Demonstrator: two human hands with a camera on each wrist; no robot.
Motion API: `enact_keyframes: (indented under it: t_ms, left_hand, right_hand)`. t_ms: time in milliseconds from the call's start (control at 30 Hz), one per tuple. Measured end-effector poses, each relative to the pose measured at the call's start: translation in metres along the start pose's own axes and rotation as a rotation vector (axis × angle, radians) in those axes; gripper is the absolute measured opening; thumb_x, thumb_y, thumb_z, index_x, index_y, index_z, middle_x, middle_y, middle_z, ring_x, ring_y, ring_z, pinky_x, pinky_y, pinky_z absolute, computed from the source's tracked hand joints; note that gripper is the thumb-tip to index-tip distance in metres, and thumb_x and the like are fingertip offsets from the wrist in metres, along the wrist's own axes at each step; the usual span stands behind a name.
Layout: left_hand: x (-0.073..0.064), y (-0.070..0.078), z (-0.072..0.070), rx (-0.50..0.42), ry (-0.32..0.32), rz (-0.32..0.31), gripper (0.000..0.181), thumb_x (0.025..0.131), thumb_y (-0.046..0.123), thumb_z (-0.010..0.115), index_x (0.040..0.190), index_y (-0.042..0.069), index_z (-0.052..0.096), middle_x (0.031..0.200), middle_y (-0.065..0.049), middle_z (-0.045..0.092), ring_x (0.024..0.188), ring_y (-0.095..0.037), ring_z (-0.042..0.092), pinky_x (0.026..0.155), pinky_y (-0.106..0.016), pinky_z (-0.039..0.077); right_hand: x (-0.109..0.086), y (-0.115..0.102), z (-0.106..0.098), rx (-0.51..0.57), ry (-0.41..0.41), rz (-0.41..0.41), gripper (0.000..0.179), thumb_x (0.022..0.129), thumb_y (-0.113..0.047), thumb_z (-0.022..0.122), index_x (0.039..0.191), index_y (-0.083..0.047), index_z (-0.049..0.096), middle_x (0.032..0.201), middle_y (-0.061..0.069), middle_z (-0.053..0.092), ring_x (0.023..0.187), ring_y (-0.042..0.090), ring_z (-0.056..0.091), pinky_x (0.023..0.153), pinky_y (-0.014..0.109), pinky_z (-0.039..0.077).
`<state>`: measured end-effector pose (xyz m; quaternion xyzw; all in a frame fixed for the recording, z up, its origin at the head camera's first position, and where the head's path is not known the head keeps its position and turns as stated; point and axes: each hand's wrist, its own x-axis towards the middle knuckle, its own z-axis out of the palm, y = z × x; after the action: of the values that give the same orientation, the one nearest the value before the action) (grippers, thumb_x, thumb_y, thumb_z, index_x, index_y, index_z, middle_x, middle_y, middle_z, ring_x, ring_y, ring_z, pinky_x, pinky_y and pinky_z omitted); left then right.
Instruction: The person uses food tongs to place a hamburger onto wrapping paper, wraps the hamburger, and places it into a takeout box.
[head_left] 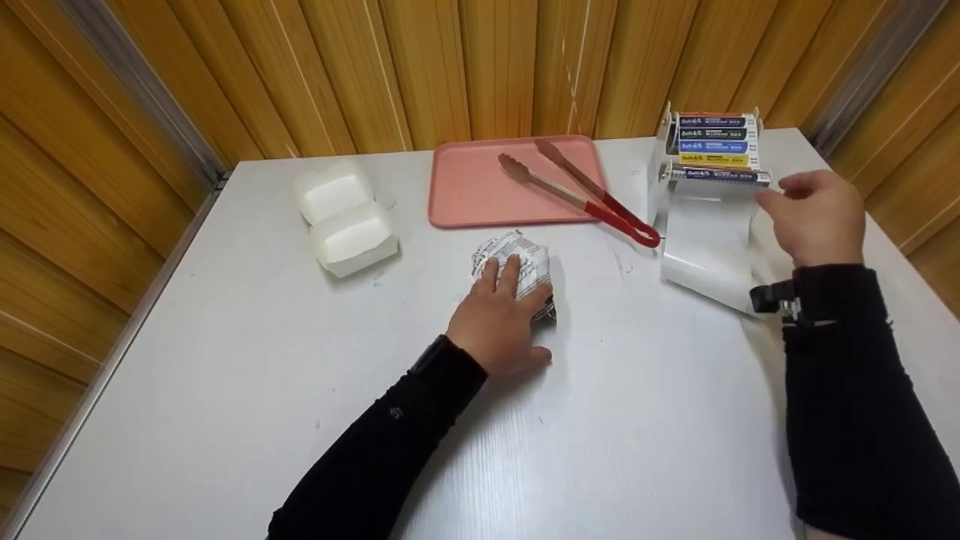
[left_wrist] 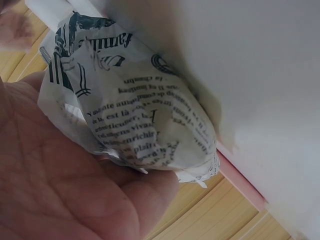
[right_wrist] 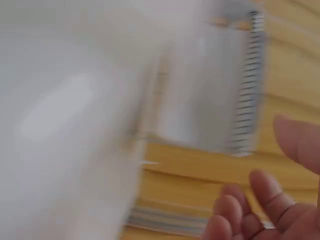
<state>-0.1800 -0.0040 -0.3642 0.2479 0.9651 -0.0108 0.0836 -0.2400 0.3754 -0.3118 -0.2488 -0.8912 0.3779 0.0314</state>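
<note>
One bundle (head_left: 532, 261), partly hidden — left grip (head_left: 495, 326) atop

The crumpled white paper bundle (left_wrist: 145, 110) bears black print; the boxy white dispenser (head_left: 712, 146) is banded navy, green, blue, yellow; the flat rectangular tray (head_left: 465, 191) is pink.

The printed wrapper (left_wrist: 135, 110) reads "est là" and "enrichir"; rack labels (head_left: 714, 146) are illegible.

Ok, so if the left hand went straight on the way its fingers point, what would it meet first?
The printed paper bundle, which the left hand is touching now. Beyond that, the pink tray seems next in line, though the hand's exact height is hard to judge.
</note>
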Motion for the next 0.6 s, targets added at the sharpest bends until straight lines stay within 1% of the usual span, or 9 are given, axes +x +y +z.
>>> enact_keyframes:
  t_ms: [33,67,167,233,267,300,367,433,600]
  left_hand:
    - [0.000,0.000,0.000,-0.006,0.000,0.001,0.092,0.089,0.070,0.069,0.166,0.033,0.033,0.176,-0.022,0.015,0.161,-0.049,0.017,0.128,-0.051,0.032]
    - [0.000,-0.001,0.001,-0.011,0.002,0.002,0.092,0.089,0.069,0.069,0.166,0.033,0.034,0.175,-0.022,0.015,0.161,-0.049,0.017,0.128,-0.051,0.032]
    - [0.000,-0.001,0.001,-0.012,-0.002,-0.001,0.092,0.089,0.068,0.069,0.166,0.034,0.033,0.176,-0.022,0.014,0.161,-0.049,0.016,0.128,-0.051,0.031]
    - [0.000,-0.001,0.000,-0.017,-0.004,-0.002,0.092,0.089,0.068,0.069,0.166,0.033,0.033,0.176,-0.022,0.014,0.161,-0.049,0.015,0.128,-0.052,0.030]
    - [-0.001,-0.001,0.000,-0.019,-0.007,-0.003,0.092,0.089,0.068,0.069,0.166,0.033,0.033,0.176,-0.022,0.013,0.161,-0.049,0.015,0.128,-0.052,0.030]
    - [-0.001,-0.001,0.000,-0.019,-0.011,-0.004,0.092,0.089,0.068,0.069,0.166,0.033,0.032,0.176,-0.022,0.012,0.161,-0.049,0.015,0.128,-0.052,0.030]
    - [-0.001,-0.001,0.000,-0.021,-0.013,-0.002,0.092,0.089,0.068,0.069,0.166,0.033,0.032,0.176,-0.022,0.012,0.161,-0.049,0.015,0.128,-0.053,0.030]
    - [0.000,-0.001,0.000,-0.018,-0.014,-0.003,0.092,0.089,0.068,0.068,0.167,0.033,0.032,0.176,-0.022,0.012,0.161,-0.049,0.014,0.128,-0.053,0.031]
    - [0.000,0.000,0.000,-0.012,-0.019,-0.006,0.093,0.089,0.069,0.068,0.167,0.034,0.031,0.176,-0.021,0.011,0.161,-0.049,0.014,0.128,-0.053,0.031]
  right_hand:
    - [-0.002,-0.009,0.002,-0.015,0.023,-0.047,0.069,0.101,-0.054,0.061,0.152,-0.008,0.055,0.145,0.016,0.053,0.116,0.028,0.048,0.087,0.036,0.045]
    - [-0.003,-0.017,0.004,-0.041,0.028,-0.091,0.064,0.102,-0.050,0.062,0.151,-0.009,0.057,0.144,0.017,0.053,0.116,0.029,0.048,0.091,0.039,0.046]
    - [0.000,-0.035,0.016,-0.181,0.031,-0.266,0.054,0.104,-0.039,0.063,0.146,-0.005,0.062,0.141,0.023,0.054,0.121,0.038,0.045,0.101,0.049,0.042]
    - [0.006,-0.039,0.025,-0.265,0.033,-0.358,0.050,0.105,-0.033,0.064,0.143,-0.001,0.063,0.138,0.027,0.055,0.124,0.044,0.042,0.108,0.055,0.036]
    - [0.010,-0.040,0.029,-0.301,0.034,-0.390,0.049,0.105,-0.031,0.064,0.142,0.001,0.063,0.137,0.029,0.056,0.126,0.047,0.041,0.111,0.058,0.033]
    - [0.013,-0.039,0.033,-0.335,0.046,-0.420,0.047,0.105,-0.029,0.065,0.140,0.003,0.064,0.135,0.030,0.057,0.125,0.049,0.040,0.111,0.059,0.031]
    - [0.019,-0.037,0.039,-0.370,0.074,-0.461,0.046,0.104,-0.025,0.067,0.137,0.006,0.065,0.131,0.031,0.058,0.123,0.050,0.040,0.110,0.060,0.030]
    - [0.024,-0.035,0.044,-0.390,0.094,-0.479,0.046,0.104,-0.026,0.068,0.136,0.007,0.065,0.130,0.031,0.059,0.121,0.050,0.040,0.110,0.060,0.030]
    - [0.027,-0.032,0.051,-0.399,0.112,-0.489,0.045,0.104,-0.027,0.067,0.134,0.007,0.067,0.125,0.032,0.062,0.114,0.050,0.041,0.108,0.060,0.030]
